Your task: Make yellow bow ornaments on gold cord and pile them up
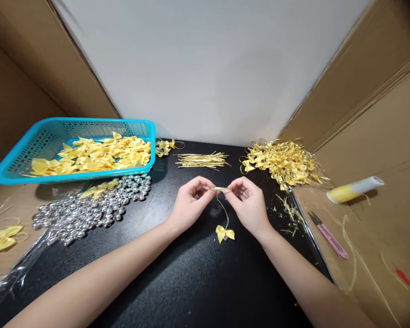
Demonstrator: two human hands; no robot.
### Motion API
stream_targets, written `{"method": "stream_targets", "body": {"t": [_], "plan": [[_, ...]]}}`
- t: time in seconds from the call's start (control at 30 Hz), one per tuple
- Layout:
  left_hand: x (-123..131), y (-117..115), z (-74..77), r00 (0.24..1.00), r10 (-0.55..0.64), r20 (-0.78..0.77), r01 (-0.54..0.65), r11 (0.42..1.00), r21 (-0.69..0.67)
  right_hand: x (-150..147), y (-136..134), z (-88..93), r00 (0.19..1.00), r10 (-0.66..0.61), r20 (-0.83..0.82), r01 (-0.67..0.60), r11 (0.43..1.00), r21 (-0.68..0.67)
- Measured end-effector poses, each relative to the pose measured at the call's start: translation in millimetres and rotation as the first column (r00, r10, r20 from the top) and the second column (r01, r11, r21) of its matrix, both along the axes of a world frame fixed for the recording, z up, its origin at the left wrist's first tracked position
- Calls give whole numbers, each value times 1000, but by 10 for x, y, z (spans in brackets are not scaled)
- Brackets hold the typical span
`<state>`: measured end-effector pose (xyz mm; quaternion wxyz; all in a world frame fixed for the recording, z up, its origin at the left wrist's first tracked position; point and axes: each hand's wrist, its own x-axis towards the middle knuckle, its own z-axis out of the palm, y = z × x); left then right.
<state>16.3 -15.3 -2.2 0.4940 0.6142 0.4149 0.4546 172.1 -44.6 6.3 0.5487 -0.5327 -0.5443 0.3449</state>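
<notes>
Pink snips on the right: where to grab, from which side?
Pink handle, around its middle, coming from above on the person's near right. The snips lie flat, dark blades pointing away and leftward, handle end toward the person, so that approach should keep fingers off the tips. The right hand is the nearer one, but it's pinching gold cord now.

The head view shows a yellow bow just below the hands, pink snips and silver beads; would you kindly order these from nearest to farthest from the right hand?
1. Yellow bow, just below the right hand in the picture.
2. Pink snips, out to the right.
3. Silver beads, across on the left, in front of the blue basket.
</notes>
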Motion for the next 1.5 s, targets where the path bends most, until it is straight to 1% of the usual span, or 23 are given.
{"method": "stream_targets", "body": {"t": [0.3, 0.37, 0.43, 0.5, 0.63, 0.7, 0.8, 1.0, 1.17, 1.4, 1.5], "plan": [[-6, 11, -13, 1000, 9, -14, -9, 1000, 20, 2, -7, -7, 999, -3, 33, 3, 1000, 21], [-9, 7, -6, 1000, 12, -22, -11, 999, 44, -2, -14, -12, 1000, -15, 24, 14, 1000, 13], [-15, -1, 2, 999, 24, -42, -19, 995, 102, -8, -24, -17, 1000, -16, 17, 17, 1000, -11], [-24, -13, 9, 996, 39, -76, -24, 980, 196, -14, -35, -17, 1000, 6, 11, -6, 999, -44], [-46, -46, 14, 987, 72, -143, -10, 919, 395, -15, -57, 1, 997, 81, 7, -80, 995, -61], [-55, -61, 12, 984, 89, -156, -8, 890, 456, -13, -62, 15, 995, 96, 18, -95, 994, -48], [-62, -74, 8, 980, 109, -166, -10, 862, 508, -19, -63, 31, 995, 96, 32, -95, 995, -30], [-67, -72, 7, 963, 172, -206, -41, 853, 520, -43, -75, 41, 995, 76, 67, -75, 997, -10], [-74, -67, 14, 957, 180, -228, -29, 839, 543, -40, -83, 39, 991, 63, 114, -66, 998, 17], [-61, -69, 24, 943, 181, -280, -9, 852, 523, -32, -89, 24, 983, 37, 182, -51, 996, 71], [-62, -65, 31, 937, 182, -299, 12, 837, 547, -36, -99, 35, 975, 28, 222, -51, 994, 97]]}}
